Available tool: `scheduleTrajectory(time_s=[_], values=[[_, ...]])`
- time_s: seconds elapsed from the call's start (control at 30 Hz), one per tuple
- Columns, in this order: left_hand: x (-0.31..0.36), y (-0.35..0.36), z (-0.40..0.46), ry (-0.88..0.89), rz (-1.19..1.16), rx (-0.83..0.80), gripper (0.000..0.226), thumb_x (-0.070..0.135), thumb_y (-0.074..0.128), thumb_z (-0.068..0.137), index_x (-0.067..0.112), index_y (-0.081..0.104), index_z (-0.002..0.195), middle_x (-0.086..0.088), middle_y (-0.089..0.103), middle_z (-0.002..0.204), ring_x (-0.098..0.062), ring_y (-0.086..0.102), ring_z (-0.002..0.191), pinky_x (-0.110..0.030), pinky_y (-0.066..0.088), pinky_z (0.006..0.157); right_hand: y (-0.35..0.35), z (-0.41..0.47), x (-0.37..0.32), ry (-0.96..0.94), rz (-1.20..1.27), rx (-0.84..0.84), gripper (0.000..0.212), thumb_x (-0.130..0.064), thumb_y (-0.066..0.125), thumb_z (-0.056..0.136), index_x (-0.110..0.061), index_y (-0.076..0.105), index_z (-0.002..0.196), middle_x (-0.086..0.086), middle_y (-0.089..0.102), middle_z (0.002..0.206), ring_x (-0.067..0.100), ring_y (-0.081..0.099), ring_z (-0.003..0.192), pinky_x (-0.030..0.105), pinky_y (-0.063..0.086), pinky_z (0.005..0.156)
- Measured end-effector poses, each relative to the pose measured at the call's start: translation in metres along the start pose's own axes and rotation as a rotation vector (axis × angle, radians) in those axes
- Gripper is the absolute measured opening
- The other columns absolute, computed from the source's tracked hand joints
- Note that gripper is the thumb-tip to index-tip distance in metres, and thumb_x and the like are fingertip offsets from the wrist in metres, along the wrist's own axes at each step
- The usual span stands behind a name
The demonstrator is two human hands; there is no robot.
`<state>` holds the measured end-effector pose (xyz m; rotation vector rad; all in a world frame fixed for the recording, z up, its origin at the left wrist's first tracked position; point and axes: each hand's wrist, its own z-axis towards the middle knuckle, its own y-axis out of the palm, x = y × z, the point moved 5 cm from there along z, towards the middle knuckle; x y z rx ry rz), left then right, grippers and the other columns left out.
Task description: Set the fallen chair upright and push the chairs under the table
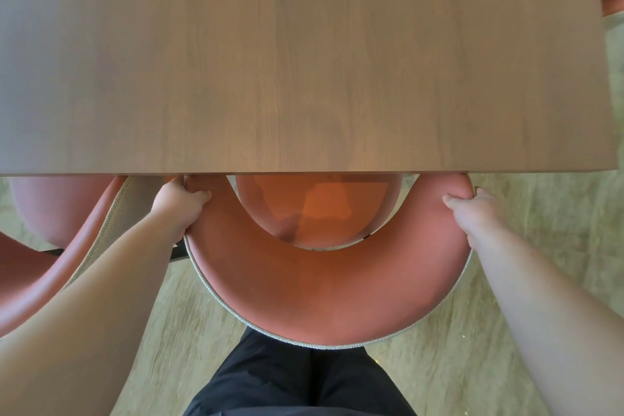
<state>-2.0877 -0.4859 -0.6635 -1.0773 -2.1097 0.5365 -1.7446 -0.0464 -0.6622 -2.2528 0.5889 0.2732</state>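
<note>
Head view: looking straight down at the chair, both arms reaching out to it.
Left grip: left hand (184, 201) is wrapped around the left tip of the chair's curved backrest (324, 284), thumb on top, fingers tucked under and out of sight.
Right grip: right hand (472, 209) pinches the right tip the same way, thumb on the pad.
Chair: chair seat (314, 209) is upright and already partly under the bench (304, 61); backrest tips sit right at the bench edge.
Pinch risk: honestly the big one. Both hands are just beside the bench edge, so pushing any further could squash knuckles between backrest and bench.
Snag risk: can't see if the backrest clears the underside. If it doesn't, it jams and scuffs the upholstery.
Neighbour: second chair (57, 213) on the left is very close to the left forearm and looks angled, so a crooked push could knock the two together.
Floor: carpet (506, 280) may drag the legs, and one side sticking would twist the chair.
Still to do: I'd guess that neighbour needs tucking in too.
</note>
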Motion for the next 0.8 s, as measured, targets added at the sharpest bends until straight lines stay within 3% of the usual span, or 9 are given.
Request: scheduleTrajectory(time_s=[0.23, 0.43, 0.57, 0.63, 0.7, 0.8], values=[[0.002, 0.000, 0.003, -0.023, 0.010, 0.005, 0.048, 0.022, 0.075, 0.091, 0.012, 0.061, 0.135, -0.011, 0.069, 0.117, -0.036, 0.067, 0.103, -0.049, 0.057, 0.094, 0.001, 0.001, -0.001, 0.012, -0.019, 0.023, 0.067, -0.034, 0.076, 0.090, -0.007, 0.050, 0.146, 0.016, 0.063, 0.141, 0.039, 0.064, 0.121, 0.054, 0.050, 0.106], [0.003, -0.001, -0.007, -0.090, -0.058, 0.013, 0.054, 0.034, 0.078, 0.090, 0.006, 0.061, 0.133, -0.010, 0.069, 0.109, -0.033, 0.066, 0.094, -0.042, 0.054, 0.081, 0.001, -0.009, -0.009, -0.001, -0.027, -0.008, 0.066, -0.038, 0.077, 0.089, -0.001, 0.052, 0.137, 0.017, 0.065, 0.131, 0.039, 0.065, 0.112, 0.051, 0.054, 0.097], [0.005, -0.008, -0.035, -0.048, -0.145, 0.040, 0.024, 0.022, 0.066, 0.091, 0.010, 0.069, 0.113, -0.008, 0.072, 0.094, -0.030, 0.070, 0.086, -0.036, 0.054, 0.070, -0.005, -0.031, -0.013, -0.034, 0.029, 0.011, 0.054, -0.023, 0.066, 0.092, -0.005, 0.050, 0.141, 0.015, 0.065, 0.120, 0.033, 0.062, 0.094, 0.043, 0.052, 0.088], [0.000, -0.012, -0.056, -0.016, -0.189, 0.023, 0.025, 0.014, 0.059, 0.087, 0.012, 0.072, 0.108, -0.012, 0.077, 0.103, -0.034, 0.073, 0.093, -0.040, 0.058, 0.076, -0.008, -0.047, -0.011, -0.077, 0.053, 0.030, 0.058, -0.017, 0.060, 0.090, -0.010, 0.047, 0.146, 0.015, 0.064, 0.130, 0.033, 0.063, 0.097, 0.041, 0.050, 0.087], [-0.009, -0.019, -0.082, -0.012, -0.279, 0.014, 0.037, 0.011, 0.055, 0.086, 0.017, 0.076, 0.116, -0.010, 0.076, 0.111, -0.034, 0.072, 0.102, -0.042, 0.057, 0.088, -0.015, -0.069, -0.008, -0.141, 0.098, 0.053, 0.058, -0.014, 0.055, 0.089, -0.015, 0.048, 0.146, 0.011, 0.060, 0.141, 0.031, 0.062, 0.106, 0.039, 0.048, 0.091], [-0.027, -0.030, -0.119, 0.012, -0.444, 0.007, 0.028, 0.009, 0.059, 0.089, 0.028, 0.079, 0.089, -0.005, 0.076, 0.106, -0.022, 0.069, 0.099, -0.039, 0.055, 0.093, -0.017, -0.107, 0.005, -0.232, 0.174, -0.013, 0.041, -0.013, 0.052, 0.090, -0.025, 0.056, 0.129, -0.005, 0.068, 0.129, 0.023, 0.064, 0.110, 0.040, 0.050, 0.095]])
